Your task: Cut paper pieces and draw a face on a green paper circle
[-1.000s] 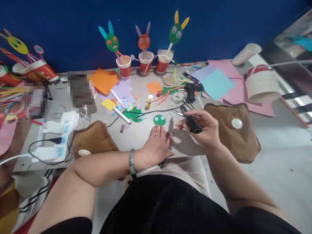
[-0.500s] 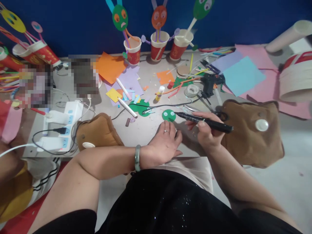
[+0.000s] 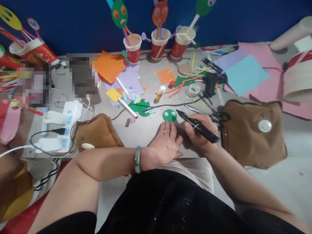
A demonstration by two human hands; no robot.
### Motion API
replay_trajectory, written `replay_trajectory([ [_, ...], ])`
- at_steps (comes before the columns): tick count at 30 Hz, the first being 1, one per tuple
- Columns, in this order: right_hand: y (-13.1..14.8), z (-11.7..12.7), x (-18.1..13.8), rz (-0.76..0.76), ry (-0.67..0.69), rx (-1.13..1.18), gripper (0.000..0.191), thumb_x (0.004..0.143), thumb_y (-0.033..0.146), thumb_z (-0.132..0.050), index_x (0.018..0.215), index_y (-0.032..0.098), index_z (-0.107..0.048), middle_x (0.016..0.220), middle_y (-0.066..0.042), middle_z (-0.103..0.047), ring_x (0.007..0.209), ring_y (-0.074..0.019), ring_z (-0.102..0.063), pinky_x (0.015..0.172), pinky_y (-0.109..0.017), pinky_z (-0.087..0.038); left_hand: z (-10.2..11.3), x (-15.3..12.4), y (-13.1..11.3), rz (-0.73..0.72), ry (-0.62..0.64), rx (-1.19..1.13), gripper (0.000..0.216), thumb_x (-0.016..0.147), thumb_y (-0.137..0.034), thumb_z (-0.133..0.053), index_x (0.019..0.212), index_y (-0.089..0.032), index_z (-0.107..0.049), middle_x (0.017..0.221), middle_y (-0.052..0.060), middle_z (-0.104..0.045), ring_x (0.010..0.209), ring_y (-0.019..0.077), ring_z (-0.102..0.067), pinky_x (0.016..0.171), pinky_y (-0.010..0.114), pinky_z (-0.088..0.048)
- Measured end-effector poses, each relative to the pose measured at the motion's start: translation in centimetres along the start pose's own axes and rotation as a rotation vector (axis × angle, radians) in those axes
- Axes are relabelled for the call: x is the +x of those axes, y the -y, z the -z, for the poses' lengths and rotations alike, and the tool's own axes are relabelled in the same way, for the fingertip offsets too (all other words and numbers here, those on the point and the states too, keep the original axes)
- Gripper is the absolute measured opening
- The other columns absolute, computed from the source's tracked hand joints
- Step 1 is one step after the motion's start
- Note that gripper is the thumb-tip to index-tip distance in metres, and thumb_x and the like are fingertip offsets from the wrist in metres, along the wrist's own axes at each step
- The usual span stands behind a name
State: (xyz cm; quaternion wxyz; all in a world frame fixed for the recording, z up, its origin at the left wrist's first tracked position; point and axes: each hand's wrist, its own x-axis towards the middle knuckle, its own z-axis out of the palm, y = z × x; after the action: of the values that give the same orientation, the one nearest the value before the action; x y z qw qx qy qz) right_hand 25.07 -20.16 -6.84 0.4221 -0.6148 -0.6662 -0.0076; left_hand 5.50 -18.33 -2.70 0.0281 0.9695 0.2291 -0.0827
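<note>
A small green paper disc (image 3: 169, 115) with two pale round eyes lies on the table in front of me. My left hand (image 3: 166, 139) rests flat, its fingers stretched out and their tips at the disc's lower edge. In my right hand (image 3: 201, 130) is a black marker pen (image 3: 195, 123), gripped between thumb and fingers. Its bare tip points up and left, just right of the disc and apart from it. Left of the disc lies a green paper cutout (image 3: 140, 106) with a metal clip-like piece on it.
A glue stick (image 3: 161, 93), tape roll (image 3: 193, 90) and black glue gun (image 3: 213, 81) lie beyond my hands. Several red paper cups (image 3: 159, 48) with paper figures line the back. Brown bags (image 3: 254, 136) (image 3: 96, 131) flank me. A power strip (image 3: 70, 123) stands left.
My right hand has drawn the marker's tip away from the disc's right eye, and the pen is tilted more steeply. My left hand stays at the disc.
</note>
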Motion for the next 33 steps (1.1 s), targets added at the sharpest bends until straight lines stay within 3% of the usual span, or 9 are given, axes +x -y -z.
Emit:
replay_trajectory([
  [4,-0.6,-0.2,0.1,-0.014,0.098,-0.082,0.027,0.098,0.033,-0.063,0.121,0.03,-0.076,0.109,-0.011,-0.08,0.098,-0.0315,-0.077,0.091,-0.05,-0.063,0.0,0.0,-0.2,0.027,-0.017,0.016,0.084,0.105,-0.068,-0.055,0.16,-0.004,-0.053,0.165,0.035,-0.052,0.154,0.0509,-0.051,0.129,0.063,-0.033],
  [7,-1.2,-0.3,0.3,-0.033,0.201,-0.244,0.037,0.099,0.026,-0.058,0.131,0.028,-0.076,0.117,-0.014,-0.078,0.11,-0.0353,-0.074,0.105,-0.058,-0.055,-0.1,-0.1,-0.3,0.037,-0.042,0.045,0.085,0.104,-0.07,-0.055,0.159,-0.004,-0.054,0.164,0.034,-0.053,0.153,0.0491,-0.053,0.13,0.061,-0.032],
  [10,-1.6,-0.6,0.4,-0.032,0.22,-0.346,0.042,0.1,0.017,-0.051,0.133,0.027,-0.076,0.118,-0.014,-0.079,0.11,-0.0344,-0.073,0.113,-0.062,-0.046,-0.5,-0.1,-0.3,0.044,-0.081,0.064,0.085,0.104,-0.071,-0.055,0.156,-0.005,-0.056,0.162,0.034,-0.055,0.15,0.0483,-0.055,0.129,0.061,-0.032],
  [17,-1.8,-0.9,0.2,-0.013,0.202,-0.396,0.048,0.097,0.008,-0.05,0.134,0.027,-0.074,0.121,-0.01,-0.081,0.115,-0.0301,-0.072,0.12,-0.056,-0.041,-2.0,0.3,-0.2,0.039,-0.16,0.061,0.088,0.1,-0.073,-0.061,0.156,-0.006,-0.057,0.155,0.036,-0.059,0.147,0.0499,-0.058,0.126,0.065,-0.036],
  [23,-0.3,0.1,0.2,0.045,0.143,-0.325,0.046,0.096,0.008,-0.055,0.134,0.029,-0.071,0.124,-0.008,-0.081,0.116,-0.0301,-0.073,0.118,-0.056,-0.045,-1.7,0.1,0.1,0.021,-0.176,0.067,0.085,0.101,-0.07,-0.062,0.155,-0.004,-0.058,0.151,0.036,-0.063,0.146,0.0482,-0.061,0.125,0.066,-0.037],
  [28,-0.2,3.4,0.4,0.339,-0.051,-0.21,0.042,0.092,0.006,-0.063,0.126,0.029,-0.068,0.109,-0.004,-0.084,0.097,-0.0253,-0.078,0.098,-0.046,-0.059,-1.2,0.2,0.5,0.009,-0.195,0.049,0.079,0.101,-0.067,-0.065,0.15,-0.006,-0.062,0.145,0.03,-0.068,0.14,0.0457,-0.064,0.124,0.067,-0.04],
  [31,-4.0,7.2,2.3,0.5,-0.145,-0.325,0.036,0.085,0.009,-0.07,0.114,0.03,-0.07,0.094,-0.001,-0.084,0.08,-0.0221,-0.076,0.094,-0.043,-0.059,-1.4,0.6,0.8,0.035,-0.21,0.037,0.077,0.1,-0.069,-0.066,0.143,-0.005,-0.066,0.137,0.026,-0.071,0.135,0.0416,-0.065,0.127,0.066,-0.038],
  [33,-8.2,9.9,4.9,0.455,-0.166,-0.432,0.02,0.082,0.017,-0.072,0.099,0.028,-0.069,0.082,-0.002,-0.08,0.073,-0.0225,-0.073,0.087,-0.042,-0.057,-1.7,0.9,0.9,0.041,-0.204,0.034,0.076,0.1,-0.069,-0.065,0.142,-0.006,-0.067,0.134,0.024,-0.072,0.132,0.0405,-0.066,0.128,0.066,-0.037],
])
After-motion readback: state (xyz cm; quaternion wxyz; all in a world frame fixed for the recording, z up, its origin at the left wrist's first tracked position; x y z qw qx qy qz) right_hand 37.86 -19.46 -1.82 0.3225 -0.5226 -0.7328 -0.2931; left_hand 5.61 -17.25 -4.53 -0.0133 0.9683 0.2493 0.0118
